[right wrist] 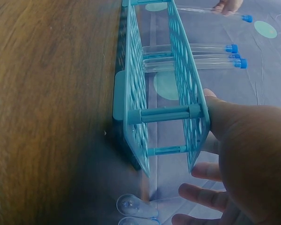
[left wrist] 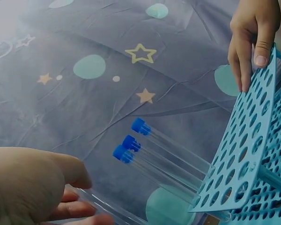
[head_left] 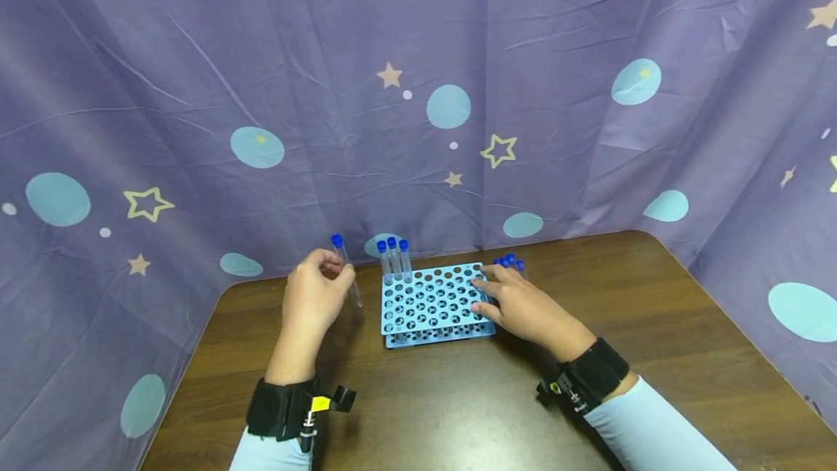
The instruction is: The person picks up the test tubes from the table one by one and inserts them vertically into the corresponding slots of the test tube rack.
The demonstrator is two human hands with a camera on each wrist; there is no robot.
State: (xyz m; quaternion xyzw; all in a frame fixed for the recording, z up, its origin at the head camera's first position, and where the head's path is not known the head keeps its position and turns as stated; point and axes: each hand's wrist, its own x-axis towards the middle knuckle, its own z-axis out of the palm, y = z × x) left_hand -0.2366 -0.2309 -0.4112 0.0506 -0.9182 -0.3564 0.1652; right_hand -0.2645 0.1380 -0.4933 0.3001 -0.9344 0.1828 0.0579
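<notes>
A clear test tube with a blue cap [head_left: 337, 240] stands nearly upright, pinched in my left hand [head_left: 312, 296] just left of the light-blue test tube rack [head_left: 434, 328]. Three similar capped tubes [head_left: 395, 260] fill holes at the rack's back left corner. On the rack's right end lies my right hand [head_left: 523, 306], its fingers spread and relaxed over the top plate. The right wrist view shows the thumb [right wrist: 210, 96] at the top plate's edge. In the left wrist view, the held tube [left wrist: 114, 206] is partly hidden by fingers.
More blue-capped tubes [head_left: 508, 262] stand behind the right hand, beyond the rack's right end; the right wrist view shows their rounded bottoms [right wrist: 136, 206]. The wooden table [head_left: 418, 405] meets a purple patterned curtain [head_left: 353, 144] along its back edge.
</notes>
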